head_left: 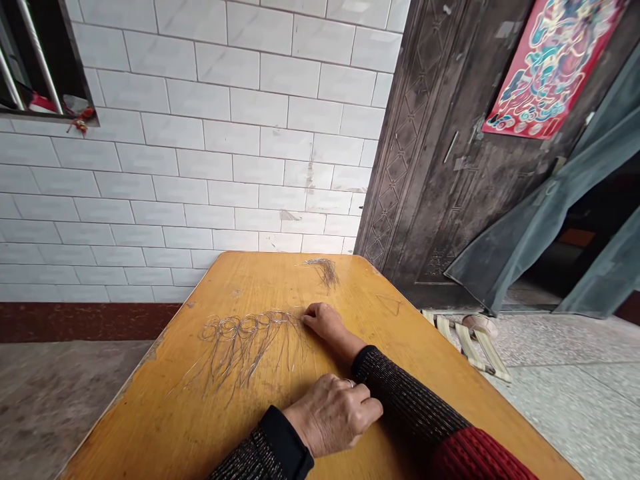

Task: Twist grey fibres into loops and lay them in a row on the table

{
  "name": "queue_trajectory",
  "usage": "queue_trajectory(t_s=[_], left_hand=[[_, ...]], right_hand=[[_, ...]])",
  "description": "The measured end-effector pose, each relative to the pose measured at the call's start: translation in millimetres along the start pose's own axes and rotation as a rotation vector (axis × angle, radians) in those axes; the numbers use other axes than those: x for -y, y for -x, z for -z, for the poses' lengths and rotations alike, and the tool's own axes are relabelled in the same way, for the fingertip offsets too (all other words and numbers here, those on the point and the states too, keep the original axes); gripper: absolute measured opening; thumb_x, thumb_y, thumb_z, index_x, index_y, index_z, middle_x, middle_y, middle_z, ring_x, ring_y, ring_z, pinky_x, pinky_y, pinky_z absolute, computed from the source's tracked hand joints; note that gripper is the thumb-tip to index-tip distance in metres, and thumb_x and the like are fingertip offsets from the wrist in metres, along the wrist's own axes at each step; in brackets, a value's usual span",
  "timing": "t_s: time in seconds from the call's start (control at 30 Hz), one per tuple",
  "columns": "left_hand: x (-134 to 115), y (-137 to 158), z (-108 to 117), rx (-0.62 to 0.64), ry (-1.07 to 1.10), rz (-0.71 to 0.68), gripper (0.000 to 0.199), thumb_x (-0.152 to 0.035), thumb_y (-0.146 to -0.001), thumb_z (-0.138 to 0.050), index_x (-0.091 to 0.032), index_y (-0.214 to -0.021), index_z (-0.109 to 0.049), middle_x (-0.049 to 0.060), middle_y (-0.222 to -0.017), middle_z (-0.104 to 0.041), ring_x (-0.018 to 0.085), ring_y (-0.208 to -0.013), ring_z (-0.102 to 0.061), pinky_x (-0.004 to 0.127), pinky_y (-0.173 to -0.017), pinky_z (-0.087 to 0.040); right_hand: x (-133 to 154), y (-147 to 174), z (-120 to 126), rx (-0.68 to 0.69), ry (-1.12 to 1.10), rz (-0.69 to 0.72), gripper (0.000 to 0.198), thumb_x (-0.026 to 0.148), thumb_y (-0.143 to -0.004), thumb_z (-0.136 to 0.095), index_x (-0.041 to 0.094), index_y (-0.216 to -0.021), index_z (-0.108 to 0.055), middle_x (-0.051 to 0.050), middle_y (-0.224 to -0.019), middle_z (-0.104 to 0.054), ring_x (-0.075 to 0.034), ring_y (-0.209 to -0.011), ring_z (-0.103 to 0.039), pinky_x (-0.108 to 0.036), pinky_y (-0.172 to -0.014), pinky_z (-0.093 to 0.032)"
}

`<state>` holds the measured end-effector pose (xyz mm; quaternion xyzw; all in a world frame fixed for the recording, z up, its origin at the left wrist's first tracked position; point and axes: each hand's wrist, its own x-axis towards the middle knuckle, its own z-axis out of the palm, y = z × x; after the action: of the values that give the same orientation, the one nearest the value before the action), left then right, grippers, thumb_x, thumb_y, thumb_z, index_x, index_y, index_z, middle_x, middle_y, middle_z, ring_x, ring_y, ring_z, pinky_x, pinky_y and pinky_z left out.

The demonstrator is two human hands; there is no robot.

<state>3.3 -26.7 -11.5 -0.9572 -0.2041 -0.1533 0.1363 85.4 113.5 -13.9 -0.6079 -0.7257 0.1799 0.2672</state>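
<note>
A row of thin looped wires lies on the left half of the yellow wooden table, their loose tails fanned toward me. My right hand reaches across to the right end of this row. Its thumb and fingertips are pinched together there; what lies between them is too fine to make out. Closer to me, my left hand, with a ring on one finger, is curled closed just above the table. Its palm side is hidden, so anything in it cannot be seen.
A smaller bundle of thin wires lies near the table's far edge. One faint bent wire is at the right. Behind stand a white tiled wall and a dark door. A low strapped seat is on the floor.
</note>
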Motion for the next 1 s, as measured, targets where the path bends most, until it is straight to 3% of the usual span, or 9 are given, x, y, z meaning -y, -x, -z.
queue_trajectory(t_s=[0.1,0.27,0.37,0.47,0.6,0.67,0.73,0.83,1.0], left_hand=[[1,0,-1,-0.001,0.004,0.004,0.009,-0.015,-0.077,-0.051,-0.02,-0.084,-0.049,-0.001,-0.074,-0.057,0.016,-0.06,-0.055,0.028,-0.047,-0.037],[3,1,-2,-0.014,0.058,0.024,0.008,-0.013,-0.078,-0.049,-0.019,-0.083,-0.053,0.001,-0.072,-0.059,0.016,-0.058,-0.056,0.027,-0.047,-0.037],[5,0,-1,-0.126,0.243,0.083,0.017,-0.011,-0.079,-0.045,-0.018,-0.088,-0.057,0.002,-0.07,-0.06,0.016,-0.058,-0.056,0.026,-0.049,-0.038],[8,-2,0,-0.369,0.589,0.315,0.021,-0.013,-0.082,-0.04,-0.018,-0.09,-0.059,0.003,-0.068,-0.06,0.014,-0.059,-0.056,0.024,-0.054,-0.04],[16,-9,-2,-0.677,1.124,0.798,0.019,-0.027,-0.085,-0.038,-0.018,-0.089,-0.053,0.0,-0.066,-0.053,0.009,-0.048,-0.046,0.02,-0.045,-0.037],[19,-12,-6,-0.778,1.318,0.95,0.016,-0.031,-0.082,-0.043,-0.018,-0.09,-0.048,-0.001,-0.073,-0.052,0.008,-0.05,-0.046,0.019,-0.044,-0.036],[22,-14,-10,-0.802,1.436,1.034,0.022,-0.033,-0.077,-0.052,-0.018,-0.091,-0.046,0.0,-0.079,-0.052,0.008,-0.055,-0.049,0.019,-0.046,-0.038],[25,-15,-13,-0.763,1.536,1.066,0.029,-0.034,-0.07,-0.061,-0.016,-0.089,-0.05,0.002,-0.08,-0.054,0.008,-0.058,-0.051,0.019,-0.051,-0.04],[29,-11,-6,-0.791,1.606,1.002,0.024,-0.033,-0.069,-0.065,-0.014,-0.077,-0.054,0.001,-0.076,-0.055,0.008,-0.063,-0.05,0.019,-0.055,-0.04]], right_hand=[[-2,-2,-1,0.042,-0.132,-0.019,0.009,0.02,-0.067,-0.057,0.014,-0.062,-0.061,-0.003,-0.06,-0.06,-0.013,-0.058,-0.053,-0.022,-0.054,-0.034],[-10,1,9,0.146,-0.415,-0.038,0.021,0.024,-0.073,-0.05,0.016,-0.054,-0.049,0.005,-0.04,-0.043,-0.006,-0.037,-0.036,-0.019,-0.041,-0.027],[-16,11,22,0.162,-0.557,-0.05,0.021,0.028,-0.071,-0.052,0.017,-0.054,-0.047,0.006,-0.038,-0.043,-0.005,-0.035,-0.034,-0.018,-0.038,-0.025],[-22,27,39,0.126,-0.679,-0.079,0.021,0.031,-0.067,-0.057,0.017,-0.055,-0.047,0.006,-0.039,-0.044,-0.005,-0.035,-0.036,-0.018,-0.037,-0.026],[-31,51,54,0.033,-0.828,-0.114,0.027,0.04,-0.066,-0.058,0.017,-0.057,-0.045,0.007,-0.041,-0.045,-0.004,-0.036,-0.037,-0.017,-0.038,-0.029],[-33,61,55,0.007,-0.885,-0.126,0.031,0.044,-0.066,-0.058,0.017,-0.057,-0.045,0.007,-0.042,-0.044,-0.004,-0.036,-0.037,-0.016,-0.038,-0.03],[-33,69,52,0.02,-0.957,-0.132,0.034,0.046,-0.064,-0.061,0.016,-0.057,-0.046,0.007,-0.041,-0.044,-0.003,-0.035,-0.035,-0.017,-0.037,-0.03],[-31,76,46,0.095,-1.084,-0.121,0.035,0.046,-0.061,-0.066,0.015,-0.056,-0.05,0.007,-0.04,-0.045,-0.003,-0.033,-0.035,-0.016,-0.035,-0.029],[-29,79,47,0.187,-1.172,-0.067,0.034,0.044,-0.062,-0.069,0.013,-0.06,-0.054,0.006,-0.044,-0.048,-0.003,-0.036,-0.04,-0.014,-0.034,-0.032]])
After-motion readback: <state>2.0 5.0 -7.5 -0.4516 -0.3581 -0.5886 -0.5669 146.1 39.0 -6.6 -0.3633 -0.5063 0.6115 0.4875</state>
